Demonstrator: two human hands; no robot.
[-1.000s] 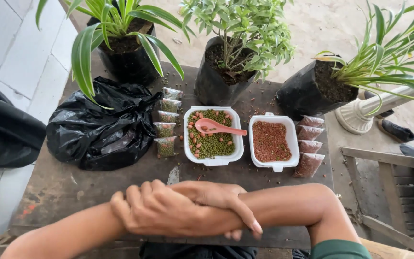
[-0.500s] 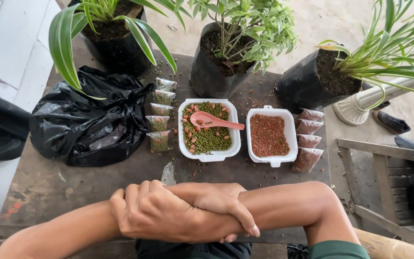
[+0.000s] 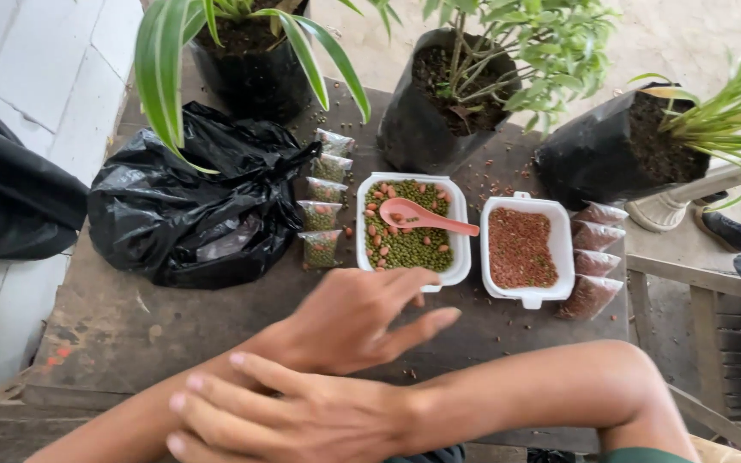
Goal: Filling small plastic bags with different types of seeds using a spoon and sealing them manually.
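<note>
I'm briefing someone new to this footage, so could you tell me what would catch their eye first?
Two bare hands fill the foreground: the left hand reaches toward a white tray of green and brown seeds holding a pink spoon, and the right hand lies below it. A bulging black plastic bag sits left of the tray.

A spoon (image 3: 422, 215) lies in the left tray (image 3: 454, 267), the right tray (image 3: 561, 257) beside it, potted plants (image 3: 448, 103) behind.
</note>
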